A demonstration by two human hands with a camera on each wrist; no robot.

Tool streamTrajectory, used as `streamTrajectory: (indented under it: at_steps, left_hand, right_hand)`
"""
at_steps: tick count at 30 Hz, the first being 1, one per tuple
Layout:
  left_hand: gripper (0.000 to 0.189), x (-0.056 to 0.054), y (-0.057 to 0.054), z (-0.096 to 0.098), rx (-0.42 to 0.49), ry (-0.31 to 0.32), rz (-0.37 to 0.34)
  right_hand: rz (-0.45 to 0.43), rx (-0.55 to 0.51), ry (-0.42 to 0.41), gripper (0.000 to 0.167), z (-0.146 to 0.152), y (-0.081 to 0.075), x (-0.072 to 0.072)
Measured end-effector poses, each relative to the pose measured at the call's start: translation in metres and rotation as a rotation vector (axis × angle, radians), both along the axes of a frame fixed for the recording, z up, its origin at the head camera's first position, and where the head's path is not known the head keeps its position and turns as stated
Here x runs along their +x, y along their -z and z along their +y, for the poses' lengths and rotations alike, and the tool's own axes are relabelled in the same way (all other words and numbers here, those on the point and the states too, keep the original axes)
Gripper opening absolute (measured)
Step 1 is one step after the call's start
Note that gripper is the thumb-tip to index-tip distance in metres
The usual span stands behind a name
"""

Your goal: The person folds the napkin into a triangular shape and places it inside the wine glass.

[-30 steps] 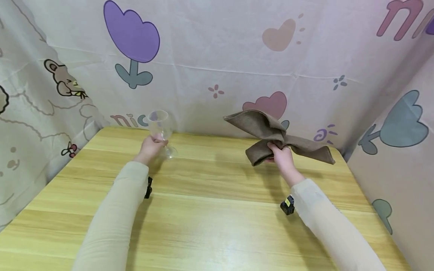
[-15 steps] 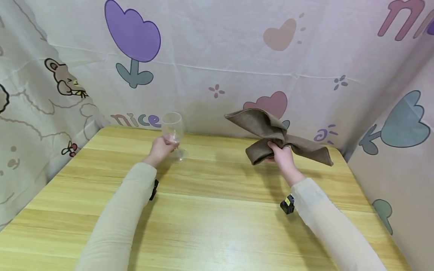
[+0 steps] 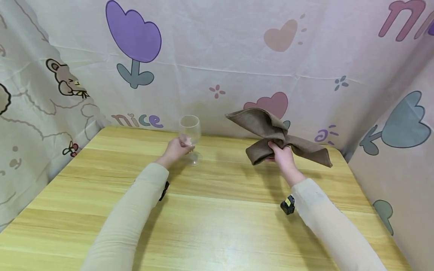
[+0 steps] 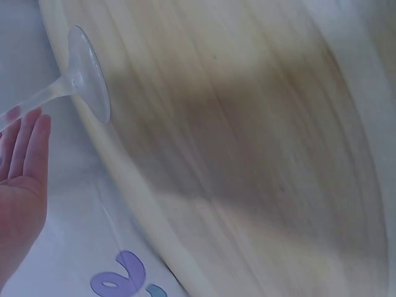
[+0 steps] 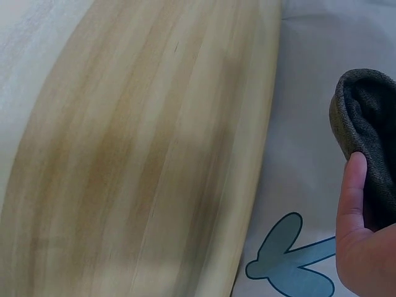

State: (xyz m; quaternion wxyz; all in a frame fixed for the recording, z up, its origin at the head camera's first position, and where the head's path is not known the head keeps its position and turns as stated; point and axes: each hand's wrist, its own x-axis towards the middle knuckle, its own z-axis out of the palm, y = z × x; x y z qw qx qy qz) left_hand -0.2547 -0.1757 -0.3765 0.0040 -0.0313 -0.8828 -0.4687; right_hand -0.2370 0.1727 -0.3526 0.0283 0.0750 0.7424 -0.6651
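Observation:
My left hand (image 3: pixel 176 151) holds a clear stemmed wine glass (image 3: pixel 190 130) upright, fingers around the lower bowl and stem. In the left wrist view the glass's round foot (image 4: pixel 90 74) shows above the tabletop, with the fingers at the stem. To the right, my right hand (image 3: pixel 284 160) grips a brown cloth napkin (image 3: pixel 262 124) bunched at its middle, its ends fanning out to both sides over the table. The right wrist view shows the thumb (image 5: pixel 354 185) pressed along a rolled fold of the napkin (image 5: pixel 365 105); the other fingers are hidden there.
The wooden table (image 3: pixel 217 226) spreads under both arms. A patterned curtain (image 3: pixel 203 45) with flowers and letters hangs right behind its far edge and along both sides. A small black camera (image 3: pixel 288 205) sits at the right wrist.
My left hand has carried the wine glass to the right and slightly nearer, toward the napkin. My right hand with the napkin has stayed almost still.

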Motion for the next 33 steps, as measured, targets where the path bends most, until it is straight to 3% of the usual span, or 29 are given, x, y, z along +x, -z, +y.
streamTrajectory:
  at_steps: [15,25,33]
  left_hand:
    - [0.021,-0.001,0.005,0.044,0.034,0.067,-0.013]
    - [0.018,-0.002,0.006,0.068,-0.012,0.115,0.006]
    - [0.018,-0.002,0.007,0.083,-0.029,0.13,0.016]
  right_hand:
    - [-0.008,-0.028,-0.004,0.06,0.0,-0.003,0.001]
    - [-0.025,-0.168,0.055,0.064,0.004,-0.007,0.0]
    - [-0.035,-0.169,0.055,0.064,0.006,-0.008,0.0]
